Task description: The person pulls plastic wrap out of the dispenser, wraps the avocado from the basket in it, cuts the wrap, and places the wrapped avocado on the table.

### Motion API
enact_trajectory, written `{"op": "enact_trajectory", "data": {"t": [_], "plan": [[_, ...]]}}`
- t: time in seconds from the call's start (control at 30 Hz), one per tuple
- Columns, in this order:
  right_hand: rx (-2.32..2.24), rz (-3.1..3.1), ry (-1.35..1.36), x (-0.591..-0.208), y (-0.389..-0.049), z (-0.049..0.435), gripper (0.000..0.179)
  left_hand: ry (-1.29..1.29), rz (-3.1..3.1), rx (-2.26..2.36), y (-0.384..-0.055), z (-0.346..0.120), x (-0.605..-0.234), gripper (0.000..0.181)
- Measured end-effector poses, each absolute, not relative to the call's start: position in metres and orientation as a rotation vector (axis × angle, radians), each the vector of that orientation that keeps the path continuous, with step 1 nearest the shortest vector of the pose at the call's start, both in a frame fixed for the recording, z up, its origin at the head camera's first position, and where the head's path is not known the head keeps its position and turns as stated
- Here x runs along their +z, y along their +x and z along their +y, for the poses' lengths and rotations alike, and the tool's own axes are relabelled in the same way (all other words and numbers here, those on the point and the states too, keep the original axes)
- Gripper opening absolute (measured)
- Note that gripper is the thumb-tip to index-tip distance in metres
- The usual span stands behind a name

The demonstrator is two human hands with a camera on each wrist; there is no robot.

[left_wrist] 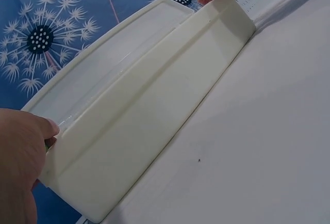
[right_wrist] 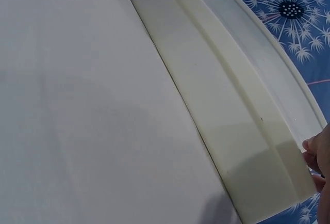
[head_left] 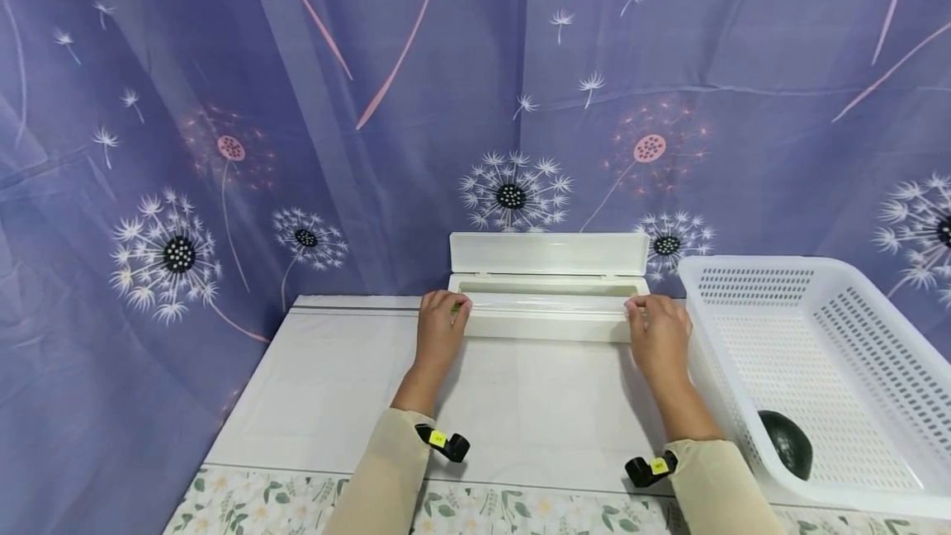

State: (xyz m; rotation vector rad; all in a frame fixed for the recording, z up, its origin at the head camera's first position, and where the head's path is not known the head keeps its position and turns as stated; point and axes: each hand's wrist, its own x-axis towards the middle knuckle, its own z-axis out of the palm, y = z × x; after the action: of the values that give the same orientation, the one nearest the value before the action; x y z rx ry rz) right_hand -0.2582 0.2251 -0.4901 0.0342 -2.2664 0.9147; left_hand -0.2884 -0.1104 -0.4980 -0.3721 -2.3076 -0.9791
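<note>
A long white cling film dispenser box (head_left: 550,327) stands near the back of the table, its lid (head_left: 550,253) raised. Across its opening lies a shiny, clear roll of cling film (head_left: 550,302). My left hand (head_left: 440,324) pinches the left end of the roll, where a bit of green shows by the fingers. At the other end, my right hand (head_left: 660,329) grips the roll between thumb and fingers. From the left wrist view, the left thumb (left_wrist: 49,127) sits at the box's top corner. The right fingertips (right_wrist: 311,146) show at the opposite end of the box.
A white perforated basket (head_left: 724,370) stands close to the right hand, with a dark green rounded object (head_left: 786,444) inside it. A white sheet (head_left: 334,390) covers the table, with floral cloth (head_left: 267,498) along the front edge. Behind hangs a purple dandelion-print curtain (head_left: 416,180).
</note>
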Motion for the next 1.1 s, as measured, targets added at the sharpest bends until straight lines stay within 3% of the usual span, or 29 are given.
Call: {"op": "enact_trajectory", "data": {"t": [1.1], "plan": [[0.951,-2.233,0.067,-0.4828,-0.2583,0.228,0.017,-0.368,-2.298,-1.009,-0.2858,-0.108,-0.4911,0.013]]}}
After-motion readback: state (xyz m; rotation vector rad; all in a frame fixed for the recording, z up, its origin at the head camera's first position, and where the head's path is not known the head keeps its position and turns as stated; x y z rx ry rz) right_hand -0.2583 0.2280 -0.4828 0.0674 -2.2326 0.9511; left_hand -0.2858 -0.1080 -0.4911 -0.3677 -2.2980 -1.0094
